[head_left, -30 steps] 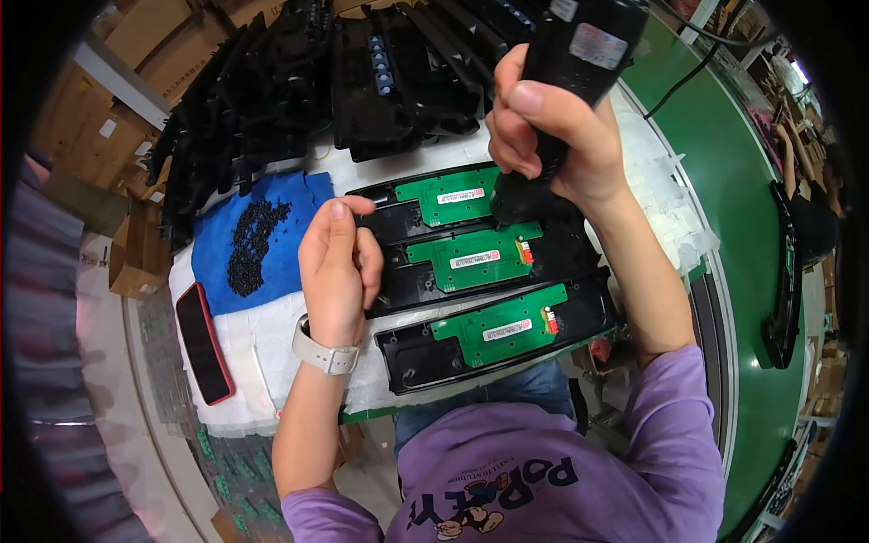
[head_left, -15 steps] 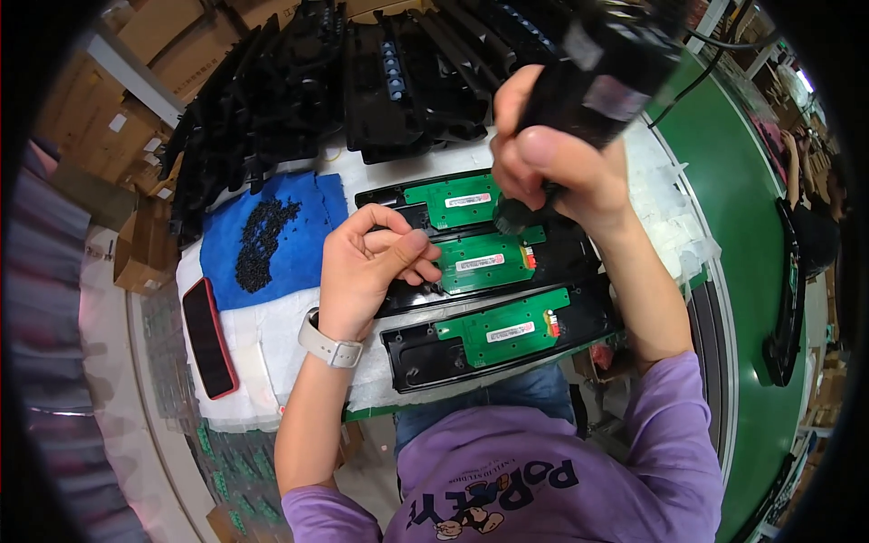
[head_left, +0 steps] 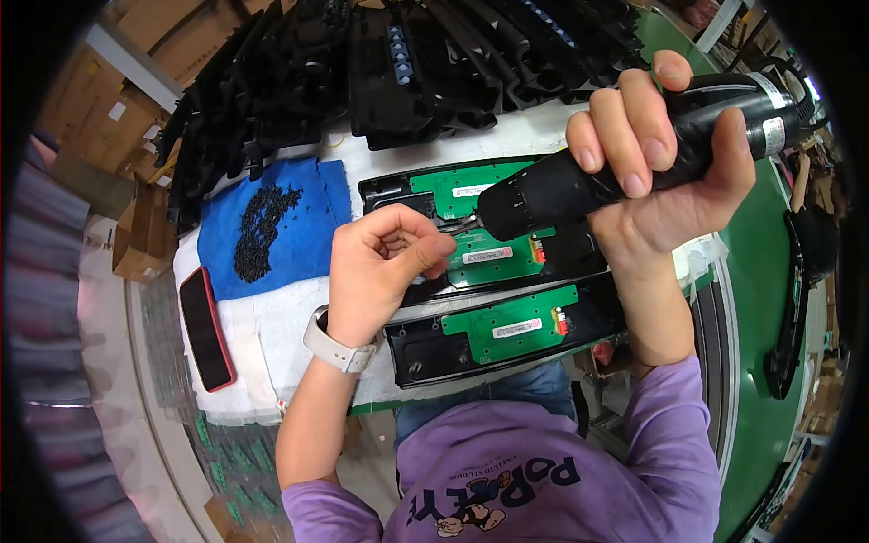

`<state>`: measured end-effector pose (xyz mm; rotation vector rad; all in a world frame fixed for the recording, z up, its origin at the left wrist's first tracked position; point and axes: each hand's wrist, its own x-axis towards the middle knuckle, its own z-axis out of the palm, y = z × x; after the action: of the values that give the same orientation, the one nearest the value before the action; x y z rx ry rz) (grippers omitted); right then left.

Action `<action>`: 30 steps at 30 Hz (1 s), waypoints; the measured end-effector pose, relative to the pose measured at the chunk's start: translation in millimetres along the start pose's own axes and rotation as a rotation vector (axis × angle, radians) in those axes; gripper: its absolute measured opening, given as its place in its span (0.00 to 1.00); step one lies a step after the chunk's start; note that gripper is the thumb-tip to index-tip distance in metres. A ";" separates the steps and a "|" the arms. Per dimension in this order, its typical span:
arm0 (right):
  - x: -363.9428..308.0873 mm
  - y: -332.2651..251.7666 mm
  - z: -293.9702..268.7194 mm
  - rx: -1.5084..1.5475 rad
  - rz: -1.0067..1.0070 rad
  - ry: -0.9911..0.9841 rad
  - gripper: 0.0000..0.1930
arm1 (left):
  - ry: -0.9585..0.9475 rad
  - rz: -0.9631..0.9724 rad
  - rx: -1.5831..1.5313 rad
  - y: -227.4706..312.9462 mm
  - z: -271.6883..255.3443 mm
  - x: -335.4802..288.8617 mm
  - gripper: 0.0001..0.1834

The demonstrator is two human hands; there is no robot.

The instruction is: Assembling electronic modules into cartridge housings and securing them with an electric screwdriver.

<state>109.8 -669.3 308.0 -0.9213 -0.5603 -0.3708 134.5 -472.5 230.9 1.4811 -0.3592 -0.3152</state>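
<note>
My right hand [head_left: 665, 217] is wrapped round a black electric screwdriver [head_left: 552, 190]. The tool lies nearly level, slanting down to the left, and its metal tip meets the fingertips of my left hand [head_left: 380, 262]. Those fingers are pinched together; whatever is between them is too small to make out. Beneath both hands is a black plastic panel with a green circuit board [head_left: 487, 259]. Another green board [head_left: 453, 181] sits in the panel behind it, partly covered by the screwdriver. In front is a third black panel [head_left: 421, 357] with its own board [head_left: 507, 331].
Small black screws [head_left: 261, 231] lie heaped on a blue cloth [head_left: 317, 204] at the left. A red-edged phone [head_left: 206, 330] rests near the table's left edge. Several black plastic housings [head_left: 398, 90] crowd the back. Cardboard boxes [head_left: 77, 118] stand at the far left.
The screwdriver has swung from steeply raised to nearly level, its tip now at my left fingertips. My right hand has turned and moved right with it.
</note>
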 end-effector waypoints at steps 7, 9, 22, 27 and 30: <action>-1.7 8.6 -5.7 0.421 0.049 -0.067 0.20 | -0.034 -0.009 -0.002 1.9 -0.7 -1.1 0.05; -2.2 9.5 -6.9 0.418 0.051 -0.066 0.20 | -0.042 -0.041 -0.034 2.1 -0.7 -1.1 0.04; 18.8 5.0 -23.2 0.219 0.214 -0.120 0.15 | 0.121 0.221 0.109 25.6 -45.1 4.5 0.15; 18.9 3.8 -27.6 -0.047 0.193 -0.135 0.16 | 0.146 0.196 0.836 23.0 -69.0 -5.2 0.04; 17.5 9.0 -27.0 -0.111 0.194 -0.112 0.16 | 0.027 0.305 1.092 1.5 -68.3 -10.0 0.08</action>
<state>136.4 -687.8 299.8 -1.0987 -0.5519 -0.1771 154.2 -406.3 228.2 2.4434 -0.7989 0.2020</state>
